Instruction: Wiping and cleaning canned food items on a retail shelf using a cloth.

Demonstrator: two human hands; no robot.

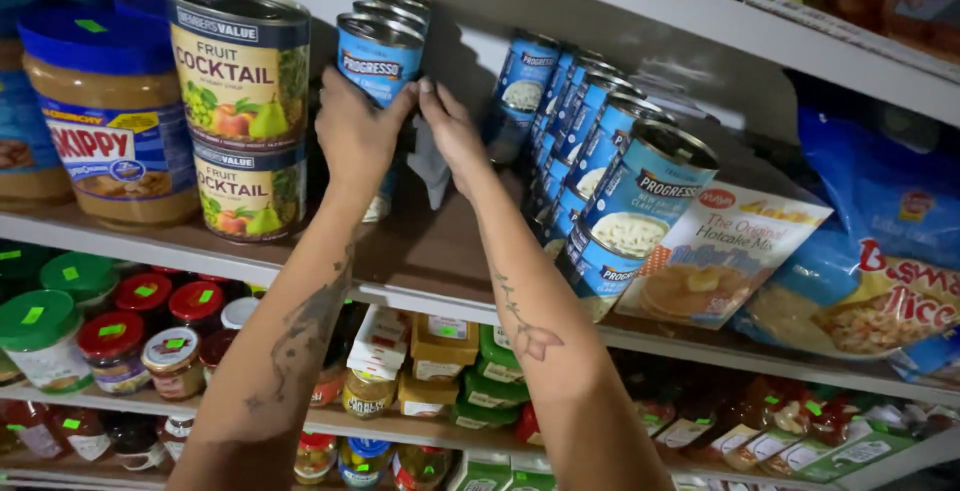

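Steadying blue soup can (378, 61) w/ both hands clamped on it, left hand (355, 136) and right hand (450, 131): keep upright, square atop far stack, beside fruit cocktail cans (245, 101).

Blue label with a white band on the soup can (378, 59), silver lid on top. Beside it, the stacked fruit cans (243, 101) show cream-yellow labels with dark navy bands and green and orange fruit. The peanut butter jar (108, 116) is tan with a blue lid and a red, blue and green label. More blue cans (640, 201) in a row. The pancake mix box (715, 256) is white and golden. Dark line tattoos on both forearms.
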